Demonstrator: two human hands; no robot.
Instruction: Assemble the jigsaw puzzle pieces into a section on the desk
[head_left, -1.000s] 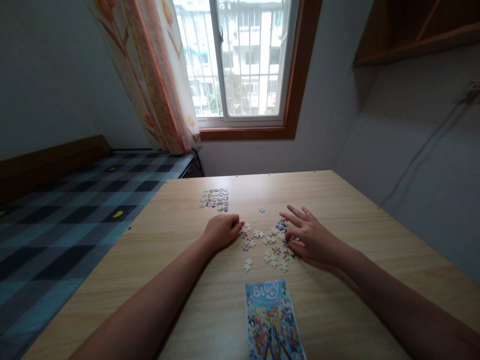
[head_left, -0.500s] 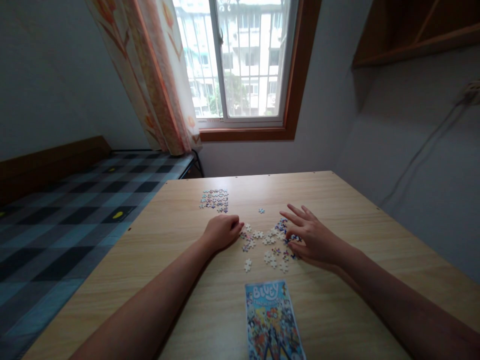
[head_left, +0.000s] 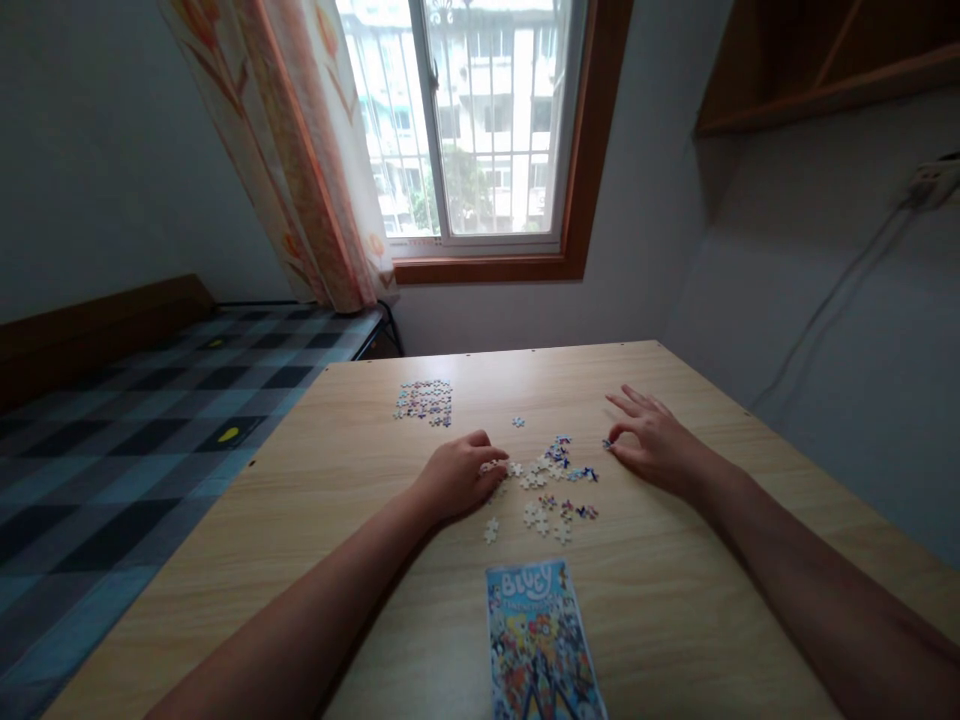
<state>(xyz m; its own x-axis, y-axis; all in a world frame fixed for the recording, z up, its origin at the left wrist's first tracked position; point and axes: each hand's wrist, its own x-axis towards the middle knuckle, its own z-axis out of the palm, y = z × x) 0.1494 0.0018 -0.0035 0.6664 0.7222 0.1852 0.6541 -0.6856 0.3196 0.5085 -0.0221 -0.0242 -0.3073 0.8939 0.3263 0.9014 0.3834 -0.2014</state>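
Observation:
My right hand [head_left: 660, 440] pinches a small dark puzzle piece [head_left: 607, 444] between thumb and index finger, with the other fingers spread, to the right of the loose pieces. At the left side of the pile, my left hand [head_left: 465, 475] rests low on the table, thumb and index finger apart over some pale pieces [head_left: 492, 466] that it partly hides. Between the hands lie loose puzzle pieces [head_left: 536, 474], some showing pale backs, others dark blue or colourful. A single light-blue piece [head_left: 518, 422] lies apart, beyond the pile. Farther left is a partly joined puzzle section [head_left: 425, 400].
A puzzle picture box or card marked "Bluey" [head_left: 541, 640] lies at the near side of the wooden table [head_left: 360, 440]. To the left stands a bed with a checked cover [head_left: 172, 430]. A window [head_left: 487, 130] and curtain [head_left: 300, 150] are behind the table.
My right hand has moved right, away from the pile, and now holds a piece in a pinch. My left hand has shifted slightly right, its fingers uncurled over the pieces.

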